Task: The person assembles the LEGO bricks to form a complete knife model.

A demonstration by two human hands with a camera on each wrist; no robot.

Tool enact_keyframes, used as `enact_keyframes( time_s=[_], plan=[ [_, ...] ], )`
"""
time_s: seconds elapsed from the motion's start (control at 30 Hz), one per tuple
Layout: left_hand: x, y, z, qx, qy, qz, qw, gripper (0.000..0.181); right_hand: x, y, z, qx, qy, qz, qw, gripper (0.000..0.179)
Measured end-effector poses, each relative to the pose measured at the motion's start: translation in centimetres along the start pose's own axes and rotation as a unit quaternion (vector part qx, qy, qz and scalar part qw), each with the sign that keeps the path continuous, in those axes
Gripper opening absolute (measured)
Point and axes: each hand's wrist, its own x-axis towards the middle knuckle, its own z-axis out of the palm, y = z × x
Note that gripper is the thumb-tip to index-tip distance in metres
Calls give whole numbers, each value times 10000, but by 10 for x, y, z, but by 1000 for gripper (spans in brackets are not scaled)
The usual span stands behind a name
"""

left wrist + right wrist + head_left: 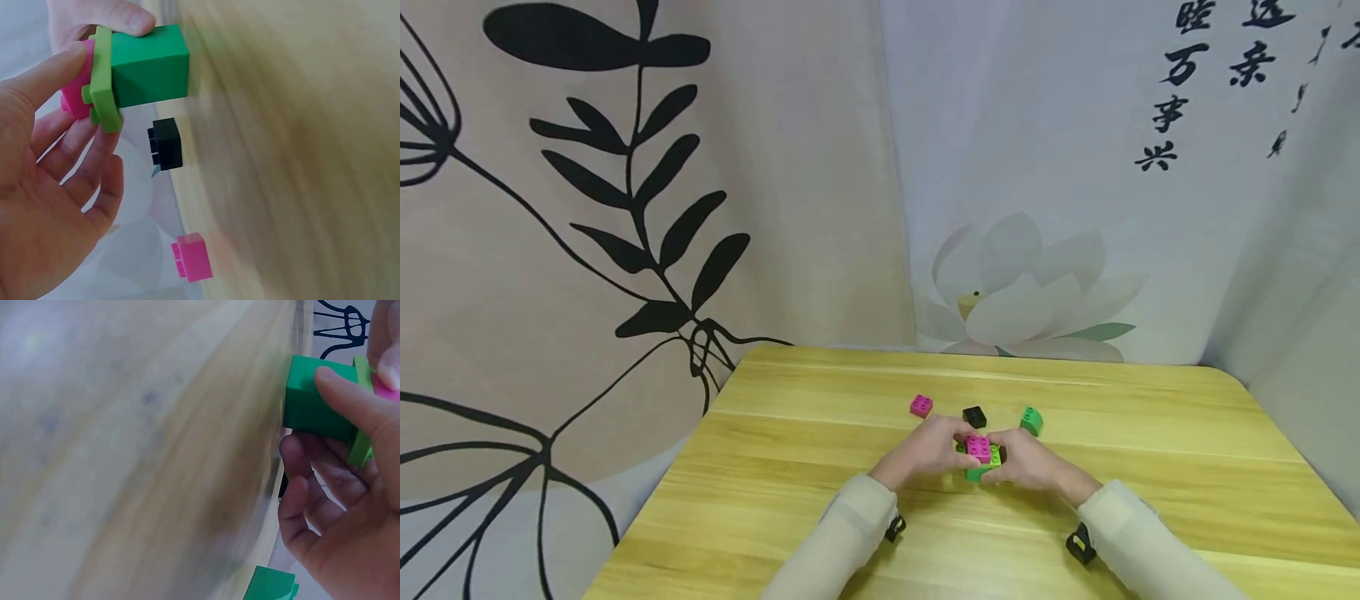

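At the table (760,467), both hands (928,450) (1032,461) pinch the brick stack (978,448); uneven pressure could skew it toward twelve o'clock.

Both forearms (831,550), sleeved to the wrist, converge above the table (722,517), short of its far edge. The left hand (936,446) and right hand (1030,458) oppose each other, palms inward, each in a pinch grip. The left thumb (56,75) and right thumb (350,397) press opposite their fingers. The left little finger (110,194) is bent, out of contact.
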Motion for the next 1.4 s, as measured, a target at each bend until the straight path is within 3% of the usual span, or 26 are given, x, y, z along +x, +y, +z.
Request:
enact_keyframes(
  time_s=[0.23,0.73,0.9,1.03,1.23,1.4],
  plan=[
    [-2,-2,-1,-225,-5,-39,9997,33,3,-2,-2,-14,-24,-21,10000,24],
    [-10,-9,-5,-229,-28,-12,9997,31,2,-4,2,32,-115,17,9999,24],
    [-18,-21,-13,-34,140,-91,9999,28,2,-4,2,71,-138,140,9998,27],
    [-24,-33,-23,-29,468,-195,9987,28,1,-5,2,61,-109,205,9997,28],
    [-16,-56,-37,-16,978,-278,9948,31,2,-5,2,47,-67,286,9996,29],
    [-7,-68,-41,227,994,-502,9935,47,2,-5,2,54,-82,311,9995,30]
  ],
)
